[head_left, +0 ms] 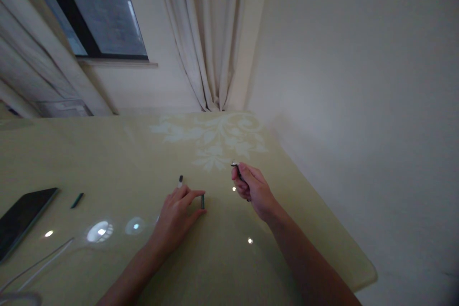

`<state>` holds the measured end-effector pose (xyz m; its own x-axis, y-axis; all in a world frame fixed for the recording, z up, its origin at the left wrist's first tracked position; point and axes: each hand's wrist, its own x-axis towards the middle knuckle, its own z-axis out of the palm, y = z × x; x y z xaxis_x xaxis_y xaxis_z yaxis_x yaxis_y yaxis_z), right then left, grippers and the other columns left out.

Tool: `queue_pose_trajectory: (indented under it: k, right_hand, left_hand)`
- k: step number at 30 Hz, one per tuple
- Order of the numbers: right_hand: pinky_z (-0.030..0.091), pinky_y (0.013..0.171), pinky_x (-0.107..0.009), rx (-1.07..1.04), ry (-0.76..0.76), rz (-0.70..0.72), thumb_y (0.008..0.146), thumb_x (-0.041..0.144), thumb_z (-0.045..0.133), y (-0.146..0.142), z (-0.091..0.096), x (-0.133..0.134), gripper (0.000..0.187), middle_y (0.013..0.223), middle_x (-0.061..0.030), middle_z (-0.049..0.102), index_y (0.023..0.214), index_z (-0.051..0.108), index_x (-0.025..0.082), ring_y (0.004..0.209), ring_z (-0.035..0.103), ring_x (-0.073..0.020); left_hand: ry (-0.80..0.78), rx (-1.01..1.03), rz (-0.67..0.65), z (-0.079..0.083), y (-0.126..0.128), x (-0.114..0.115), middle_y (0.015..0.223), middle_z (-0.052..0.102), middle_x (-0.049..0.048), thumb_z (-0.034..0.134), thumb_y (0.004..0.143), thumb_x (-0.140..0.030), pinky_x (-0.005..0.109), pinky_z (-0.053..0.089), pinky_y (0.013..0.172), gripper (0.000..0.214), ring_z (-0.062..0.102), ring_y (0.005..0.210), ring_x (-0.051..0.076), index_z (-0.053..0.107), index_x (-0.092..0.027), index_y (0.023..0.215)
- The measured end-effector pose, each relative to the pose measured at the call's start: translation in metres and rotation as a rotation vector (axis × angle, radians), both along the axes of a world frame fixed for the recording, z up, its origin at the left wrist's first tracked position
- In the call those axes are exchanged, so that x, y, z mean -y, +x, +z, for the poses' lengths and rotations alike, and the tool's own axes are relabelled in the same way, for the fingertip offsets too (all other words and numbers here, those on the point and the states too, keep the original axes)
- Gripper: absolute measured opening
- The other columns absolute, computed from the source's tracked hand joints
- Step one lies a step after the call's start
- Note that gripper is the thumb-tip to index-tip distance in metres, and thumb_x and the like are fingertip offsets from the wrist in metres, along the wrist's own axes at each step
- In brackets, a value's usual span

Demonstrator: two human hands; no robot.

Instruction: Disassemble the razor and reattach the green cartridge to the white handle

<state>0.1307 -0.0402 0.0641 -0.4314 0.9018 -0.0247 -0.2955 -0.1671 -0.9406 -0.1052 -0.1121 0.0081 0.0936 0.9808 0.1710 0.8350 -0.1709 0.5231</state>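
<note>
My left hand [177, 213] is just above the table, thumb and index finger pinching the two ends of a small dark bar [202, 202]. Its other fingers are stretched out to the left and back. Beyond those fingers lies a small white thing with a black end [180, 180], partly hidden by the hand. To the right, my right hand [254, 186] is wrapped round a small dark-handled tool with a shiny metal head [237, 168]. That head points up and left past the thumb, and the fingers cover most of the handle. The two hands are apart.
A pale green glossy table [222, 267] carries a dark tablet [27, 215] at the left. Near it are a short dark strip [77, 200] and a white cable [45, 260]. A wall [358, 105] borders the table's right side; curtains [208, 33] hang behind.
</note>
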Motion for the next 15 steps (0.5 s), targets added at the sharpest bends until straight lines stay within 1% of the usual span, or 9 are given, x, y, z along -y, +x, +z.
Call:
queue_pose_trajectory:
  k: [2, 4, 6, 8, 10, 11, 13, 15]
  right_hand:
    - [0.011, 0.041, -0.02, -0.032, -0.008, -0.059, 0.087, 0.071, 0.075, 0.003, 0.001, -0.004, 0.055, 0.057, 0.0117, 0.033, 0.084, 0.061, 0.019, 0.047, 0.017, -0.0059]
    - [0.011, 0.04, -0.019, -0.067, -0.013, -0.111, 0.084, 0.071, 0.078, 0.005, 0.002, -0.007, 0.055, 0.056, 0.0122, 0.032, 0.083, 0.06, 0.019, 0.046, 0.016, -0.0055]
    - [0.012, 0.04, -0.019, -0.094, -0.015, -0.16, 0.082, 0.071, 0.081, 0.006, 0.001, -0.011, 0.055, 0.056, 0.0121, 0.032, 0.083, 0.061, 0.019, 0.046, 0.016, -0.0053]
    - [0.012, 0.039, -0.018, -0.108, -0.017, -0.213, 0.08, 0.071, 0.083, 0.008, 0.001, -0.014, 0.056, 0.056, 0.0117, 0.033, 0.082, 0.061, 0.02, 0.045, 0.018, -0.0052]
    - [0.013, 0.039, -0.018, -0.112, -0.016, -0.258, 0.079, 0.072, 0.083, 0.009, -0.001, -0.017, 0.057, 0.056, 0.0115, 0.033, 0.081, 0.06, 0.02, 0.045, 0.02, -0.0052]
    - [0.013, 0.039, -0.018, -0.112, -0.014, -0.276, 0.079, 0.072, 0.082, 0.01, -0.001, -0.019, 0.057, 0.056, 0.0116, 0.033, 0.081, 0.06, 0.02, 0.045, 0.02, -0.0052]
    - [0.013, 0.039, -0.017, -0.115, -0.008, -0.303, 0.079, 0.073, 0.082, 0.011, -0.003, -0.022, 0.057, 0.056, 0.0119, 0.033, 0.082, 0.059, 0.02, 0.045, 0.02, -0.0052]
    - [0.013, 0.039, -0.017, -0.12, -0.007, -0.326, 0.078, 0.074, 0.081, 0.012, -0.005, -0.024, 0.058, 0.056, 0.0124, 0.033, 0.082, 0.059, 0.021, 0.045, 0.019, -0.005]
  left_hand:
    - [-0.025, -0.013, -0.046, 0.006, 0.02, -0.003, 0.104, 0.071, 0.0095, 0.084, 0.083, -0.016, 0.045, 0.051, 0.091, 0.039, 0.069, 0.102, 0.033, 0.081, -0.021, 0.122]
    - [-0.05, -0.028, -0.091, 0.012, 0.041, -0.01, 0.108, 0.073, 0.009, 0.086, 0.08, -0.014, 0.045, 0.051, 0.095, 0.042, 0.068, 0.106, 0.033, 0.082, -0.023, 0.121]
    - [-0.075, -0.034, -0.128, 0.018, 0.062, -0.024, 0.111, 0.073, 0.0083, 0.088, 0.08, -0.016, 0.045, 0.051, 0.097, 0.042, 0.068, 0.11, 0.032, 0.081, -0.025, 0.121]
    - [-0.107, -0.028, -0.144, 0.022, 0.08, -0.041, 0.112, 0.073, 0.0084, 0.089, 0.082, -0.02, 0.044, 0.052, 0.1, 0.04, 0.069, 0.11, 0.031, 0.08, -0.023, 0.121]
    - [-0.156, -0.016, -0.143, 0.022, 0.095, -0.058, 0.109, 0.074, 0.0082, 0.09, 0.084, -0.025, 0.045, 0.055, 0.099, 0.038, 0.071, 0.108, 0.03, 0.079, -0.021, 0.12]
    - [-0.182, -0.01, -0.141, 0.02, 0.101, -0.066, 0.112, 0.075, 0.0085, 0.087, 0.088, -0.029, 0.046, 0.057, 0.099, 0.035, 0.071, 0.109, 0.029, 0.078, -0.019, 0.12]
    - [-0.236, 0.002, -0.133, 0.016, 0.108, -0.076, 0.126, 0.073, 0.0103, 0.077, 0.098, -0.034, 0.05, 0.06, 0.097, 0.034, 0.072, 0.112, 0.028, 0.072, -0.018, 0.127]
    - [-0.285, 0.017, -0.115, 0.01, 0.111, -0.081, 0.136, 0.07, 0.0116, 0.071, 0.103, -0.036, 0.051, 0.062, 0.096, 0.036, 0.072, 0.114, 0.028, 0.067, -0.018, 0.134]
